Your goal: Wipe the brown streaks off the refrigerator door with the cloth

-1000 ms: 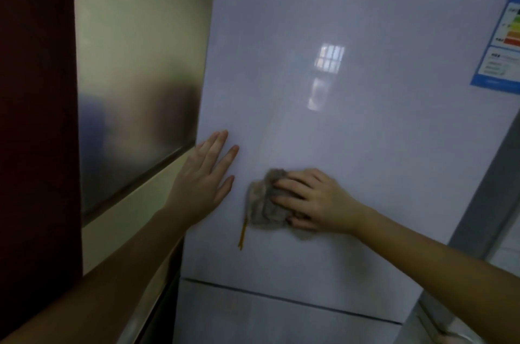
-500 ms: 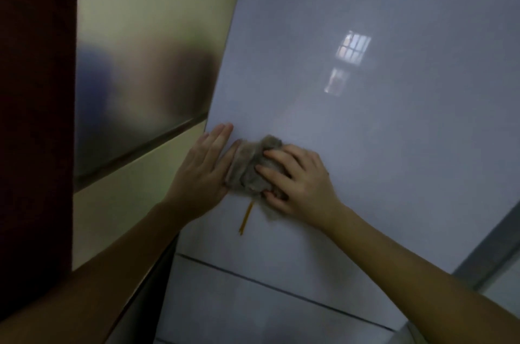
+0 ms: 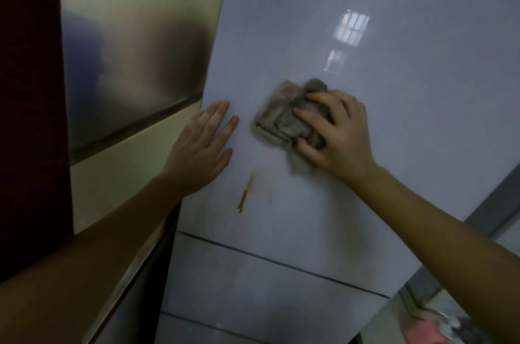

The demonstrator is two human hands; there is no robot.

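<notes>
The white refrigerator door [image 3: 365, 19] fills most of the view. A short brown-orange streak [image 3: 244, 195] runs down it, below and between my two hands. My right hand [image 3: 337, 132] holds a crumpled grey-brown cloth [image 3: 284, 115] against the door, fingers curled over it and thumb tucked under its lower edge. The cloth sits above and to the right of the streak, not touching it. My left hand [image 3: 202, 146] lies flat on the door near its left edge, fingers straight, a small gap away from the cloth.
A shiny metal panel [image 3: 135, 48] and a cream wall surface [image 3: 112, 183] stand left of the door. A dark seam [image 3: 281, 264] marks the lower door section. Blurred pink and grey items [image 3: 439, 329] lie at the bottom right.
The cloth and my right hand slid right and up, away from my left hand. More of the streak shows below. The left hand stayed flat on the door.
</notes>
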